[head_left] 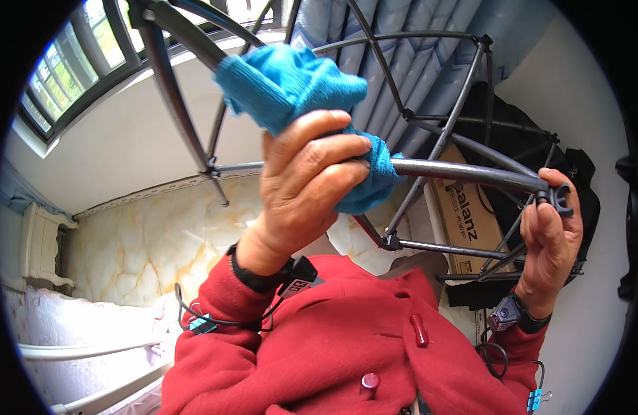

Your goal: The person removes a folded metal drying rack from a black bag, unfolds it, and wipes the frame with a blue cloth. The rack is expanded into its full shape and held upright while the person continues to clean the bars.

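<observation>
Your left hand [312, 173] is clutching the cloth [302, 86] around the pole [464, 172]; your right hand [551, 232] is pinching the pole's end (by the clip [556, 198]). The pole is running rightward between them, dipping slightly.

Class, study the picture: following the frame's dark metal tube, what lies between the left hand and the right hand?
Blue cloth bunched beside the left hand, then bare dark metal tube to the right hand; the head view shows it.

Bright daylight from upper-left window [71, 72], fisheye-bent edges, black corners
</observation>
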Demonstrator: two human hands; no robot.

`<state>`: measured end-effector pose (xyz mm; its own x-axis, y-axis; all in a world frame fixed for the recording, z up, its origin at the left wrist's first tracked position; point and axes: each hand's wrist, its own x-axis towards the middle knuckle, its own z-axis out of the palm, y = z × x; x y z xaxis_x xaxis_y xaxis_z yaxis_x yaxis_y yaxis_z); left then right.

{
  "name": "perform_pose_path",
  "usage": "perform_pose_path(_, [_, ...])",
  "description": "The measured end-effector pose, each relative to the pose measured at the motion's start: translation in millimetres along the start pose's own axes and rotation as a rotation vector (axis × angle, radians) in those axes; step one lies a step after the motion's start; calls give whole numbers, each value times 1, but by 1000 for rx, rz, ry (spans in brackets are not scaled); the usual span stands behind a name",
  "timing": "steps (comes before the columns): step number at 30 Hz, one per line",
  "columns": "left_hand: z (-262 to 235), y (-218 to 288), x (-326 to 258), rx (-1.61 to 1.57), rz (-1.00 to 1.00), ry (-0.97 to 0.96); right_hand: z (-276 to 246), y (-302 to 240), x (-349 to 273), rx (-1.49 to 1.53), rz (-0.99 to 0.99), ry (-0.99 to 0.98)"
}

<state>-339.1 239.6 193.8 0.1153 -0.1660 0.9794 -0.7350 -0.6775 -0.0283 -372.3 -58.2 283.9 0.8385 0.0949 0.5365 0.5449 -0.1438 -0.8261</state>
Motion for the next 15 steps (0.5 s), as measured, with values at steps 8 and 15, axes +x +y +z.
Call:
perform_pose_path(8, [22,-38,-21,-54,-127,-17,35,25,39,52,143,-47])
perform_pose_path(15, [13,-50,22,-104,11,-34,18,57,35,224,74,22])
